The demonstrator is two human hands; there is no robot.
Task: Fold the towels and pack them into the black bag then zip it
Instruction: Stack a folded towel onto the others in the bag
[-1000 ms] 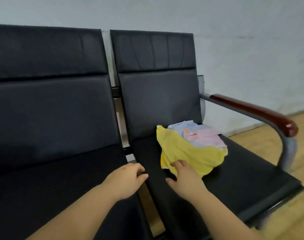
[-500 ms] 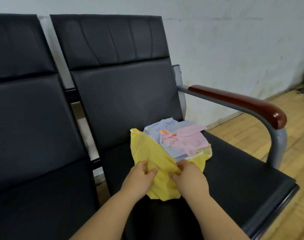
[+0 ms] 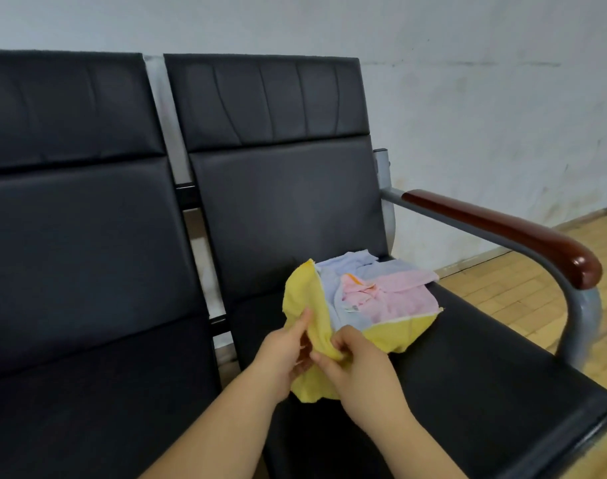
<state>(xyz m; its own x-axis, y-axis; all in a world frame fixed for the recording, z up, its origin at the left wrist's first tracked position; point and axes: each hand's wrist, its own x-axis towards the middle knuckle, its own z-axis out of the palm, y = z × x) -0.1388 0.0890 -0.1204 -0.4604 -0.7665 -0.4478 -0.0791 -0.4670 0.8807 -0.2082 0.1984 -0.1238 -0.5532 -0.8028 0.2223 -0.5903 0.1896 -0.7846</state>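
Seat (image 3: 467, 368) to my right of the towel pile (image 3: 371, 299): bare black cushion, room for my hand to pass. Armrest (image 3: 502, 233), wooden top on grey metal frame: bars the far right side above the seat edge. Backrest (image 3: 288, 202): closes off the rear, just behind the pile. Left chair (image 3: 87, 271): open cushion, reachable across the narrow gap between the seats.

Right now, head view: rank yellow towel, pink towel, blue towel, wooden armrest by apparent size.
1. yellow towel, partly covered by both hands
2. wooden armrest
3. pink towel and blue towel: too alike and overlapped to rank
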